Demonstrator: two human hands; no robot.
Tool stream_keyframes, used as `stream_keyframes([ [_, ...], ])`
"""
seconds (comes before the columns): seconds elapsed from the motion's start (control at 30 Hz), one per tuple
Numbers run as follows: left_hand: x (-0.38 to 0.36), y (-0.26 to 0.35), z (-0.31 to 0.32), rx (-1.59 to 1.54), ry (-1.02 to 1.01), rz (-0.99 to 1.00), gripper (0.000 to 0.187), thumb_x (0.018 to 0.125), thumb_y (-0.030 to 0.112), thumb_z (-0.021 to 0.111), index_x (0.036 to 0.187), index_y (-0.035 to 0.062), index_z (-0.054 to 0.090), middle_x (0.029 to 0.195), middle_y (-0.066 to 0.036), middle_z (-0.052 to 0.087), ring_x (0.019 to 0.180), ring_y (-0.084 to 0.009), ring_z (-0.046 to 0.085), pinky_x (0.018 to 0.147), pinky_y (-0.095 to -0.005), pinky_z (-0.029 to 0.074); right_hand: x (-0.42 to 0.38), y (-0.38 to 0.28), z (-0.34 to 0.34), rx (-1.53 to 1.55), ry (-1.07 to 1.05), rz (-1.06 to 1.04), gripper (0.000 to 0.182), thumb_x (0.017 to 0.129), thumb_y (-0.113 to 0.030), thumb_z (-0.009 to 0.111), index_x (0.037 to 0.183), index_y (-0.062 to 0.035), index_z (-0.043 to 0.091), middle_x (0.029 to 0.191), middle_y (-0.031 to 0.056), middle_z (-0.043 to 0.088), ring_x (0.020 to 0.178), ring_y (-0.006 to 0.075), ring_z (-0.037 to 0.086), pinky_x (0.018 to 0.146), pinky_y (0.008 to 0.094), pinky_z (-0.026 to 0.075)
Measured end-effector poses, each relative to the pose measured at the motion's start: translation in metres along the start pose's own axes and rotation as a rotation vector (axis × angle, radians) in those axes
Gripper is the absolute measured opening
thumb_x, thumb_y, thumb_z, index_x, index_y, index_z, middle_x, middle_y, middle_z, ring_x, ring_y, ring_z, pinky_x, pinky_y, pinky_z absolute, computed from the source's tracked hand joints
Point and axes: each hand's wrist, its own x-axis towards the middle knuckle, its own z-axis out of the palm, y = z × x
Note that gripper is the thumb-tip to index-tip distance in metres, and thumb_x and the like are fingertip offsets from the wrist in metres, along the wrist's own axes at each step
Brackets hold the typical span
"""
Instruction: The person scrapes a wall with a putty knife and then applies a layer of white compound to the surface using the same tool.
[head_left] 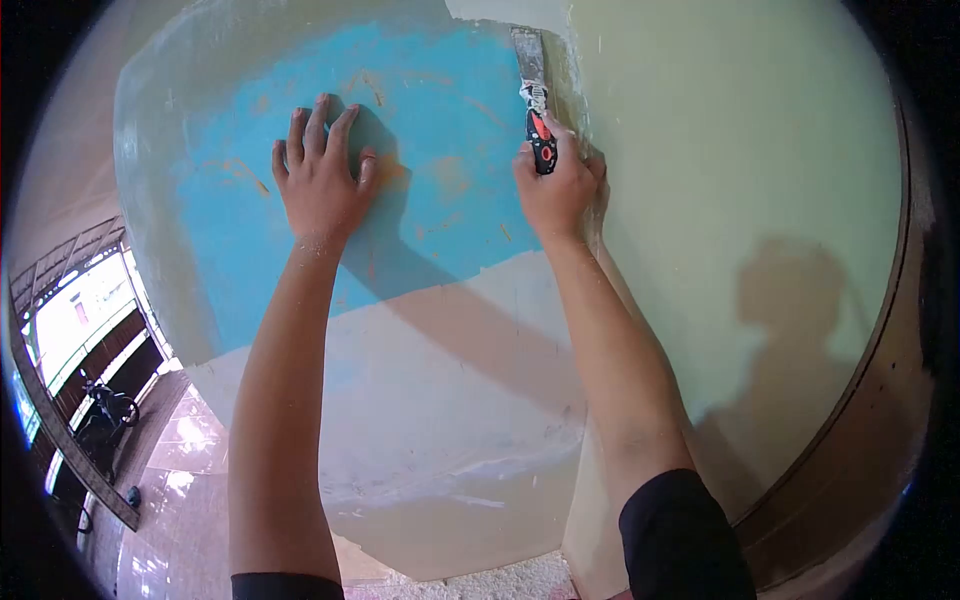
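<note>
My left hand lies on the blue patch of the wall, its fingers spread apart and nothing in them. In my right hand is a putty knife with a black and red handle. Its flat metal blade points upward along the inside corner, at the right edge of the blue paint. White residue sticks to the base of the blade. Orange-brown marks are scattered over the blue surface. Below it runs a pale grey-white band.
A pale green wall meets the blue one at the corner on the right and carries a shadow. Whitish debris lies at the wall's foot. At the lower left, a motorcycle stands beyond the shiny tiled floor.
</note>
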Motion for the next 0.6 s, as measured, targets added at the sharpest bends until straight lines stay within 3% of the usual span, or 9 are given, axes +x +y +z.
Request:
stream_keyframes([
  [0.17, -0.002, -0.01, 0.008, -0.006, 0.044, 0.018, 0.054, 0.091, 0.036, 0.06, 0.145, 0.0301, 0.052, 0.161, -0.001, 0.039, 0.15, -0.0282, 0.032, 0.121, -0.0568, 0.022, -0.003, -0.002, 0.01, 0.211, 0.088, 0.06, 0.047, 0.083, -0.023, 0.072, 0.128, -0.0133, 0.062, 0.1, 0.0146, 0.074, 0.082, 0.0342, 0.072, 0.078, 0.0436, 0.056],
  [0.4, -0.003, -0.012, 0.007, -0.017, 0.042, 0.016, 0.054, 0.09, 0.034, 0.061, 0.144, 0.029, 0.052, 0.16, -0.002, 0.04, 0.15, -0.0287, 0.032, 0.121, -0.0569, 0.022, -0.006, -0.001, 0.008, 0.214, 0.056, 0.036, 0.048, 0.085, -0.024, 0.072, 0.131, -0.0126, 0.064, 0.103, 0.0148, 0.075, 0.085, 0.035, 0.073, 0.076, 0.044, 0.057],
  [0.47, -0.005, -0.012, 0.006, -0.019, 0.046, 0.024, 0.054, 0.091, 0.034, 0.061, 0.144, 0.0291, 0.053, 0.16, -0.002, 0.04, 0.15, -0.0289, 0.032, 0.121, -0.057, 0.022, -0.008, -0.004, 0.007, 0.133, -0.014, 0.14, 0.048, 0.084, -0.024, 0.072, 0.131, -0.0137, 0.066, 0.102, 0.0142, 0.075, 0.084, 0.0345, 0.073, 0.075, 0.0436, 0.057],
  [0.6, -0.007, -0.014, 0.004, -0.011, 0.038, 0.019, 0.055, 0.09, 0.035, 0.06, 0.144, 0.0293, 0.053, 0.16, -0.002, 0.04, 0.15, -0.0288, 0.032, 0.121, -0.057, 0.022, -0.01, -0.007, 0.005, 0.115, 0.001, 0.152, 0.049, 0.084, -0.024, 0.072, 0.132, -0.0147, 0.067, 0.102, 0.0134, 0.075, 0.083, 0.034, 0.073, 0.075, 0.0432, 0.057],
])
